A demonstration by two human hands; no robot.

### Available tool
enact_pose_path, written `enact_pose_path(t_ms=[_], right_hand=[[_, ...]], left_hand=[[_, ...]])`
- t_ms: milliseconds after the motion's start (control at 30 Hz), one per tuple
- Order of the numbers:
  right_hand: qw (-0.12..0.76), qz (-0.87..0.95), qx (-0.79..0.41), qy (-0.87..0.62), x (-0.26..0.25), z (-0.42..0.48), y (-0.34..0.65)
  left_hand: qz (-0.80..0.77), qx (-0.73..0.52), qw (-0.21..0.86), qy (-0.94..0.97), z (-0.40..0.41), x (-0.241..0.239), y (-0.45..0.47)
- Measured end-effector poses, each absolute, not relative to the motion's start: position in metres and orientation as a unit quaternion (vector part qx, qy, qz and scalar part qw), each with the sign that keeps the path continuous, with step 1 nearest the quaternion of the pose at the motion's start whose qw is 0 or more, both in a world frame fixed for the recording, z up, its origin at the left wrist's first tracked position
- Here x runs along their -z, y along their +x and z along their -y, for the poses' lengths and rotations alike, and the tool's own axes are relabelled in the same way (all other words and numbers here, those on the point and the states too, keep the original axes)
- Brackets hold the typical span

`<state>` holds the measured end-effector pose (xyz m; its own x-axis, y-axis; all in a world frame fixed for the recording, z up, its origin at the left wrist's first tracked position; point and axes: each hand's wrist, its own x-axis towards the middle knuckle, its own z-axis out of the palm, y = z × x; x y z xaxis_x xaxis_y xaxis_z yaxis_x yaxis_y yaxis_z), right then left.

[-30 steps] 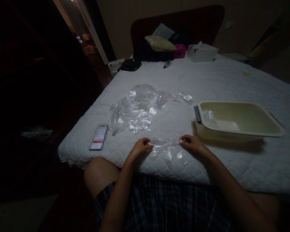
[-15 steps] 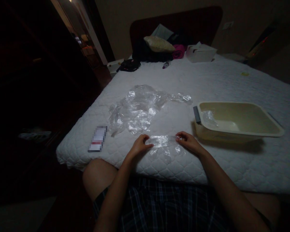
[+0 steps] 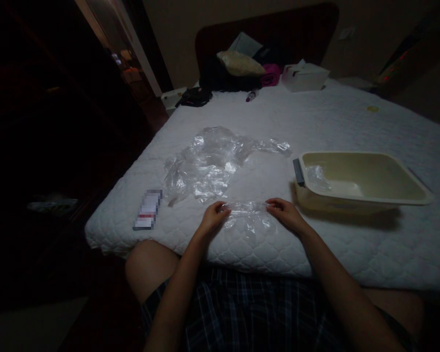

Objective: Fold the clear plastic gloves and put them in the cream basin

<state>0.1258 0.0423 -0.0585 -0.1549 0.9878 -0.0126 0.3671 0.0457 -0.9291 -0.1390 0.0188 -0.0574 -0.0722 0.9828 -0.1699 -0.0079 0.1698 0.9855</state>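
Observation:
A small clear plastic bag (image 3: 247, 217) lies on the near edge of a white quilted mattress (image 3: 352, 127). My left hand (image 3: 212, 220) pinches its left end and my right hand (image 3: 284, 215) pinches its right end, holding the top edge stretched between them. Just beyond lies a crumpled heap of clear plastic bags (image 3: 212, 164). A cream plastic basin (image 3: 363, 183) stands to the right of my right hand, with a bit of clear plastic inside it.
A small flat packet (image 3: 147, 210) lies near the mattress's left corner. At the head end sit dark clothes with a pillow (image 3: 238, 63), a pink item (image 3: 271, 76) and a white box (image 3: 304, 77). The floor to the left is dark.
Both hands have drawn slightly closer together and moved a little away from me, with the small bag still held between them. Nothing else has shifted.

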Motion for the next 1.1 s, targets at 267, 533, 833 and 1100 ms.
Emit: enact_pose_path(t_ms=[267,533,833,1100], right_hand=[[0.354,0.627,-0.445,-0.532,0.054,-0.041,0.125],[0.326,0.618,-0.492,-0.519,0.048,-0.04,0.125],[0.322,0.648,-0.452,-0.522,0.054,-0.04,0.127],[0.29,0.646,-0.479,-0.519,0.048,-0.037,0.127]], left_hand=[[-0.525,-0.471,0.562,0.432,-0.017,0.053,-0.137],[-0.515,-0.479,0.587,0.401,-0.015,0.055,-0.132],[-0.495,-0.437,0.65,0.375,-0.006,0.03,-0.14],[-0.486,-0.407,0.625,0.457,-0.004,0.038,-0.148]])
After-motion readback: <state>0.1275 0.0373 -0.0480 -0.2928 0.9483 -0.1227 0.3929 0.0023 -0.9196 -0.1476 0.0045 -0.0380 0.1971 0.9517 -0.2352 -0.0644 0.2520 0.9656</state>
